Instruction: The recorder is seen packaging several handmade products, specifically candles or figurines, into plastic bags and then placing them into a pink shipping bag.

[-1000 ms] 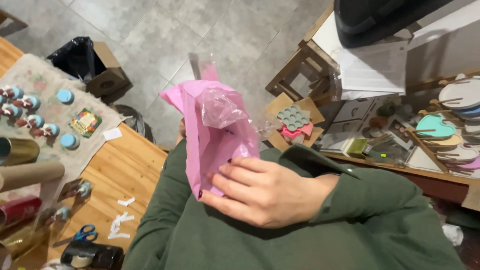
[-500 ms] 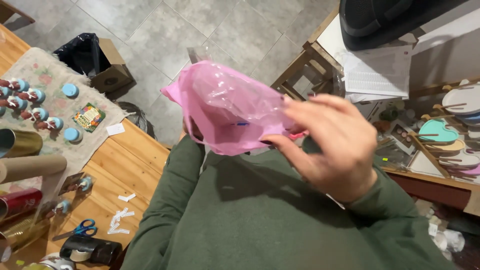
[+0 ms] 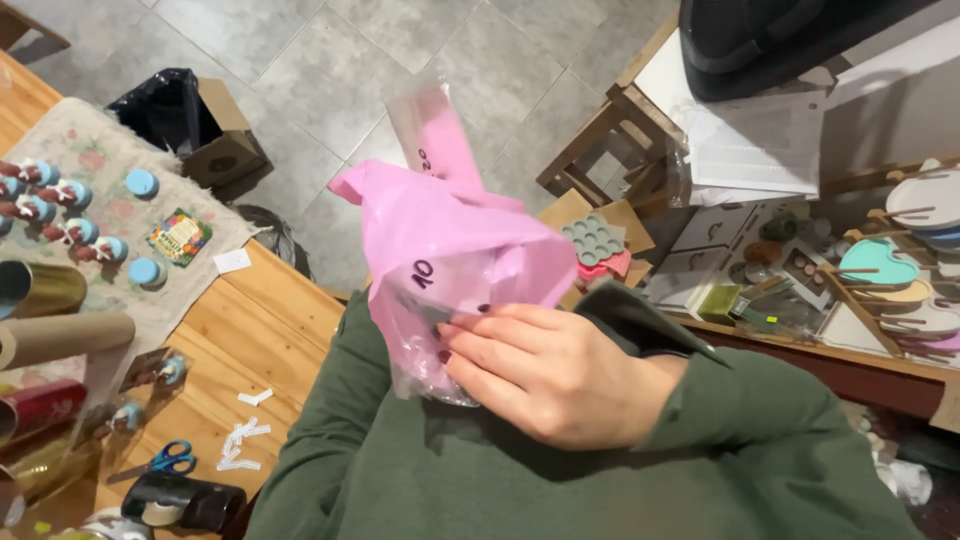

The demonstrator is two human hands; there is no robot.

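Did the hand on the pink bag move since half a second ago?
Yes. The right hand dropped down and left, away from the white papers on the desk, and now presses flat on the pink bag against the green sleeve.

single head-worn view, looking steeply down, close over chest, wooden table (image 3: pixel 250 330) left

The left hand is hidden behind the pink bag (image 3: pixel 450 250), so I cannot tell how it holds on. The bag also hides the fingertips of the right hand (image 3: pixel 545 370). The black hat (image 3: pixel 770 40) is cut off at the top edge. The gold roll (image 3: pixel 35 288) runs off the left edge.
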